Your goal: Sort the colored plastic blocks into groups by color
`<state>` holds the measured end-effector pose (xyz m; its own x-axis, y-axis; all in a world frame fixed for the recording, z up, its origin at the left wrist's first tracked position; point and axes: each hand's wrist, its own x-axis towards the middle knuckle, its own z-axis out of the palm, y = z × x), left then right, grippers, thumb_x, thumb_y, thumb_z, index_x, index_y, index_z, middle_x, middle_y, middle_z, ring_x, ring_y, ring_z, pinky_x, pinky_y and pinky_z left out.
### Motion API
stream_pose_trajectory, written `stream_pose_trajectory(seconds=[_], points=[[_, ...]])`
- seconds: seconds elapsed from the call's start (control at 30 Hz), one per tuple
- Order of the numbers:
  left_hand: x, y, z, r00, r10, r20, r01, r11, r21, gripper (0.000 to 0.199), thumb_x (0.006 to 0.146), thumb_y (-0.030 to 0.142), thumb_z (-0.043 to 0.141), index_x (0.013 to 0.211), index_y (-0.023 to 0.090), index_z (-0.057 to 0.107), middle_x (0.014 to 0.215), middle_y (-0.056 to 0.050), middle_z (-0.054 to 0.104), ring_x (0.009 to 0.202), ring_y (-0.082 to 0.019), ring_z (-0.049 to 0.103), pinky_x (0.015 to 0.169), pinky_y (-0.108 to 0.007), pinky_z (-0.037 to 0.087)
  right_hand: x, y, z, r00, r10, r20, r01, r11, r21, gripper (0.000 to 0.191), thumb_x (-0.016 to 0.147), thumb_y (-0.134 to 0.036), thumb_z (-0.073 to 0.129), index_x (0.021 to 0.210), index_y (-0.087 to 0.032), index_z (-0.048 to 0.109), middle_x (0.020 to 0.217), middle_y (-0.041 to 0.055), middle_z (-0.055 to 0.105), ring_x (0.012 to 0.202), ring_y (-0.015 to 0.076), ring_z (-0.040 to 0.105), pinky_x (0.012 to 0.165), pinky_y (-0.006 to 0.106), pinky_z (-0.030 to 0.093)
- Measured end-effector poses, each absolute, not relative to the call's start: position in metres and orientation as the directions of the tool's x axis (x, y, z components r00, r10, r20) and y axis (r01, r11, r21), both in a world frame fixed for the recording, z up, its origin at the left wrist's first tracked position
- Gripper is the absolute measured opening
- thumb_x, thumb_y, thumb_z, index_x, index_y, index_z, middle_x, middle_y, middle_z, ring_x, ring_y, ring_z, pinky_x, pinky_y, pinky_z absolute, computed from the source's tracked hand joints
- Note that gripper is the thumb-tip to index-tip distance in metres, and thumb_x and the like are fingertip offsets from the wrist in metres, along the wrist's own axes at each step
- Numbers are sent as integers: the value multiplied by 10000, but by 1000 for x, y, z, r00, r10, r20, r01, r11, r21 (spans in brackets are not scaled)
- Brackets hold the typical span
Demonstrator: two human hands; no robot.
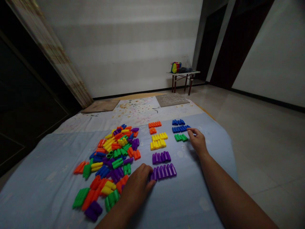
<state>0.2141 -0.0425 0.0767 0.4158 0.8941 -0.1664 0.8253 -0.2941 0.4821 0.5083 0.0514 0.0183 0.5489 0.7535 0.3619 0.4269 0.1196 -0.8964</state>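
Observation:
My left hand [137,186] rests palm down on the blue cloth [47,184], fingertips touching the left end of the nearer purple row [164,172]. My right hand [197,141] reaches forward, its fingers at the right end of the green row [181,137] and just under the blue rows [180,128]; whether it pinches a piece is unclear. A mixed pile of coloured plastic pieces [111,159] lies left of my left hand. Sorted rows sit between the hands: orange [154,124], yellow [159,141], and a second purple row [161,157].
A pale patterned sheet [133,111] lies beyond the blue cloth. A small table [183,73] with a colourful bag stands by the far wall. A curtain [59,60] hangs at left. Tiled floor [257,133] spreads to the right.

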Motion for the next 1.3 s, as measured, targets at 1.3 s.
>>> stream_pose_trajectory(seconds=[1.3], points=[[290,-84,45,648,761,26,627,-553,548,396,814,177,448,1207,157,490,1216,-108,532,1124,-214,482,997,-366,405,509,50,18,537,762,362,437,115,-892,371,746,-449,499,874,-139,658,887,105,660,813,210,587,679,315,452]])
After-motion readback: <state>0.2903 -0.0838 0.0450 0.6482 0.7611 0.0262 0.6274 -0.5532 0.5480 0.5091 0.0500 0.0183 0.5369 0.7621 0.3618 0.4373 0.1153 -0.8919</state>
